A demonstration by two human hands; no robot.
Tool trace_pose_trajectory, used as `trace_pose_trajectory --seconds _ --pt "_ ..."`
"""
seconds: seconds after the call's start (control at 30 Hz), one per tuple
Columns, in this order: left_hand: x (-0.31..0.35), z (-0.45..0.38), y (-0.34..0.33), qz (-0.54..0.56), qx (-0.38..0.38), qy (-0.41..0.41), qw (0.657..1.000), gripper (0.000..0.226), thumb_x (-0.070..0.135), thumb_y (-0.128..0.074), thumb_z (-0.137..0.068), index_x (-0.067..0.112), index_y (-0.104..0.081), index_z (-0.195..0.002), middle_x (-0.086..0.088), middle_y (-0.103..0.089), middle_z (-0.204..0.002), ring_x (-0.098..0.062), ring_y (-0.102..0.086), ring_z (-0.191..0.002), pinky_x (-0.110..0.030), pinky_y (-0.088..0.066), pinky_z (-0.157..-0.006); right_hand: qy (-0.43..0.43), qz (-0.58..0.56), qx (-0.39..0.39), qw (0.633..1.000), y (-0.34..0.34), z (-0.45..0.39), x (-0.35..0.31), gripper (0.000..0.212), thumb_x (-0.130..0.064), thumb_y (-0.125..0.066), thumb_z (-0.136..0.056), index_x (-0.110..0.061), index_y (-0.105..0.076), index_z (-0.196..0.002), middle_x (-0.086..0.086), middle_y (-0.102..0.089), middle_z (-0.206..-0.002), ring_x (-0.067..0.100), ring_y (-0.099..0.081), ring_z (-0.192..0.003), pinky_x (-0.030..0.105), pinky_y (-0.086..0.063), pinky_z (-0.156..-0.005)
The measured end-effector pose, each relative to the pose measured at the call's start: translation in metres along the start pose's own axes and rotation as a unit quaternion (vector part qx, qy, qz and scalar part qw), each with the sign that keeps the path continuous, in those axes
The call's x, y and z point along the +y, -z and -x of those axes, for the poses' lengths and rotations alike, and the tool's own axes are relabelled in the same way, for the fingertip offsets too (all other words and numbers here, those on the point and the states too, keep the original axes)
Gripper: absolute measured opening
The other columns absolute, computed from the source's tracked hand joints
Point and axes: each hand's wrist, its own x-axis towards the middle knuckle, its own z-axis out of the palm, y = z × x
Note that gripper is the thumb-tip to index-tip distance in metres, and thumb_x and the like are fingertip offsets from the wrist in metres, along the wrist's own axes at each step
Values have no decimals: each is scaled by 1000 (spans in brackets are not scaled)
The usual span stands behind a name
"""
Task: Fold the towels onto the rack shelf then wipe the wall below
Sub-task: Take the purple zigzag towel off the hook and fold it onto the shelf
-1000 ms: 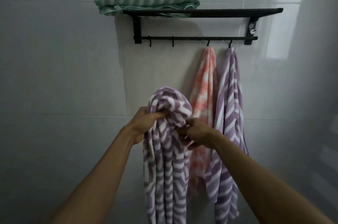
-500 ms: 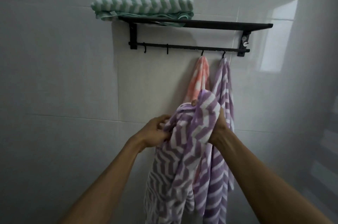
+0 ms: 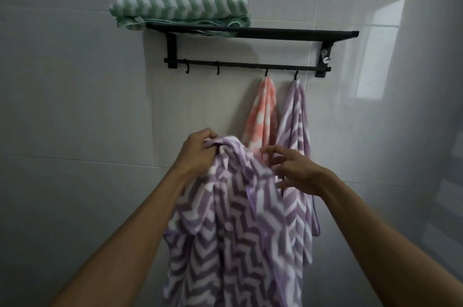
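1. Folding the second towel (image 3: 233, 226): my left hand (image 3: 198, 153) pinches its top corner in front of the wall, below the rack (image 3: 253, 33).
2. My right hand (image 3: 295, 171) is spread loose, holding nothing I can see.
3. Next it should catch the far corner.
4. The towel hangs long axis vertical, bunched.

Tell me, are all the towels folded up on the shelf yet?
Not yet. One green towel lies folded on the rack shelf. The left hand grips a purple towel, and the right hand reaches for it with spread fingers. A pink towel and another purple striped towel hang on hooks. The wall wiping comes after.
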Motion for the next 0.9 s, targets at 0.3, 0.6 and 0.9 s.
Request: trace_pose_trajectory --seconds 0.3,0.6,0.9 --pt "49 -2 -12 -66 -177 24 982 29 20 -95 -61 17 -72 -78 6 -68 -65 -4 -57 -55 -20 -48 -55 82 19 115 990 -23 -12 15 15 -7 -61 -87 -8 -76 -88 16 -75 -89 29 -70 -84 45 -59 -82" --pt "6 41 -20 125 -154 243 949 25 19 -71 -91 2 -73 -110 -18 -75 -107 -31 -74 -93 -42 -60 -85 85 -144 199 966 -2 -7 -1 21 0 -58 -90 -12 -74 -86 8 -75 -75 21 -73 -68 32 -61 -64" --pt "61 19 -40 82 -97 153 980 44 51 -66 -90 12 -68 -68 -2 -69 -66 -15 -65 -62 -23 -53 -61 86 -5 11 996 -13 7 -3 48 -16 -86 -79 -19 -61 -119 9 -74 -110 26 -75 -95 41 -63 -76"
